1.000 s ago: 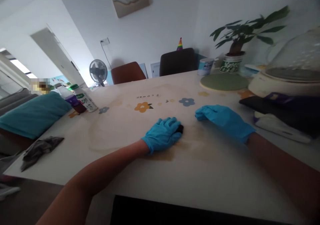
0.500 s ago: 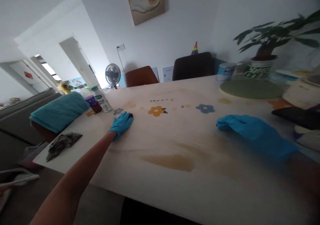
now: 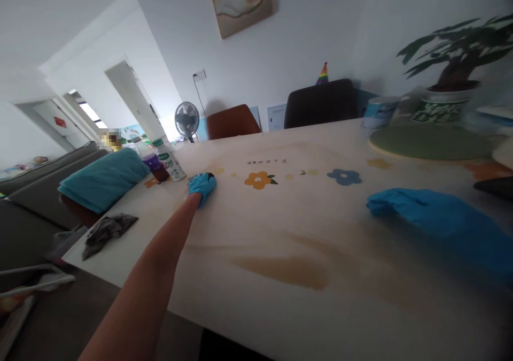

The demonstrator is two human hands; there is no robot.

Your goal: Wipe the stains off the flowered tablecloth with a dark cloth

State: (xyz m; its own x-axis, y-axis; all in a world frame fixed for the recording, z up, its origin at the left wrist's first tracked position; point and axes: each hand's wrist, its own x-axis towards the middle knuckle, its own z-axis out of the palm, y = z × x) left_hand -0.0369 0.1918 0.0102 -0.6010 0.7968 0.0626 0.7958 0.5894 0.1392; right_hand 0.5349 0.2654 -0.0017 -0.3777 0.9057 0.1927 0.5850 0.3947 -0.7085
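My left hand (image 3: 201, 186), in a blue glove, is stretched far out to the left over the white flowered table (image 3: 256, 227). Its fingers press a small dark thing (image 3: 210, 176) onto the tabletop, right beside two bottles (image 3: 164, 160). My right hand (image 3: 417, 211), also in a blue glove, lies flat on the table at the right with its fingers together and nothing in it. A brown wet smear (image 3: 288, 270) spreads on the table between the two arms.
A dark grey rag (image 3: 106, 231) lies at the table's left corner, with a teal cushion (image 3: 102, 176) behind it. A green round mat (image 3: 430, 141), a potted plant (image 3: 449, 91) and a white tub (image 3: 379, 112) stand at the far right. Two chairs (image 3: 316, 104) and a fan are behind the table.
My left hand has slid from the middle of the table far out to the left with the dark thing under it, up to the bottles. The right hand stayed flat.
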